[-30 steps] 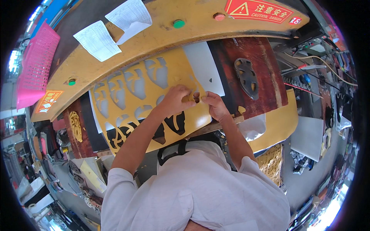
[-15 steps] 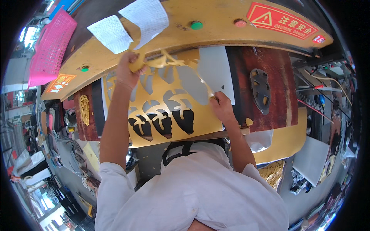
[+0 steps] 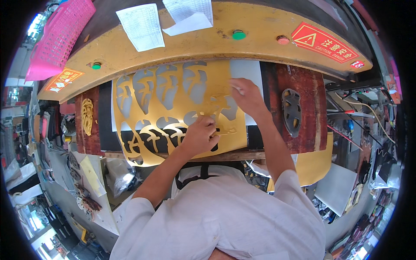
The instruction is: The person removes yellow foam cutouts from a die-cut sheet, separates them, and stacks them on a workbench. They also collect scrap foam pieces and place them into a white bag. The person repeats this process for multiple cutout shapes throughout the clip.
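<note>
Item: yellow cut-out sheet (image 3: 173, 108), lying flat on the tabletop (image 3: 303, 108), long axis running left to right along the front edge, its rows of shoe-shaped openings pointing toward the yellow machine arm (image 3: 208, 41) at the back edge. My left hand (image 3: 200, 135) rests near the sheet's front middle, grip curled down over a narrow strip of the sheet; I cannot tell whether it pinches it. My right hand (image 3: 248, 96) presses on the sheet's back right corner, fingers pressed together and flat, partly over a white sheet (image 3: 247, 71) beneath. The front left corner overhangs the tabletop's front edge. A dark cutting die (image 3: 291, 112) lies well apart to the right. A second die (image 3: 87, 116) at the left edge is hard to make out.
</note>
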Tool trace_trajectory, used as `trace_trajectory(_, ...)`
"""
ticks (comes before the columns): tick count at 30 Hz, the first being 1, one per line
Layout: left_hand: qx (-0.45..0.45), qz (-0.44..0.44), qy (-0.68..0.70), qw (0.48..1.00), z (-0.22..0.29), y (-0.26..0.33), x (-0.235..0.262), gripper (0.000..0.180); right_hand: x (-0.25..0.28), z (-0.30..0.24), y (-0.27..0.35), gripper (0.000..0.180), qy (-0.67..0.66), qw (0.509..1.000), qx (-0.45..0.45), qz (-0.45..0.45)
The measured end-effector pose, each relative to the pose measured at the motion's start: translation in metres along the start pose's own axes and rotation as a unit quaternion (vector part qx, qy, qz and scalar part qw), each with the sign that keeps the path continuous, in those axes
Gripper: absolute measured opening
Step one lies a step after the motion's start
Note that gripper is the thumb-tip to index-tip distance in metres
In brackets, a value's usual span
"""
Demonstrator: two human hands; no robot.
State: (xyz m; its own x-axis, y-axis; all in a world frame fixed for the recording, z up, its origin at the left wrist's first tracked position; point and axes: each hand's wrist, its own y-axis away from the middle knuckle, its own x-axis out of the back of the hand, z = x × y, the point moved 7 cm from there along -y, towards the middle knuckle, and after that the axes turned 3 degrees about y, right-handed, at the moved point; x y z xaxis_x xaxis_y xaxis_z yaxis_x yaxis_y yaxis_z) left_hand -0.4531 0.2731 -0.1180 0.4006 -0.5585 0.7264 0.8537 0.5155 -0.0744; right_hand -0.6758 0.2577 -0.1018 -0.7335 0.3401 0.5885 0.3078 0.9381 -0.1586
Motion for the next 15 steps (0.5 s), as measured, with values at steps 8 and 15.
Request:
trace_trajectory(8, 0.164, 0.131, 0.2, 0.957, -0.058, -0.03, 0.051, 0.037, -0.052, 0.004, 0.001, 0.025, 0.213, 0.969, -0.034, -0.122)
trace_trajectory(15, 0.301, -0.1, 0.12, 0.941, -0.121, -0.12, 0.019, 0.024, -0.032, -0.008, 0.006, 0.016, 0.253, 0.966, -0.035, -0.039)
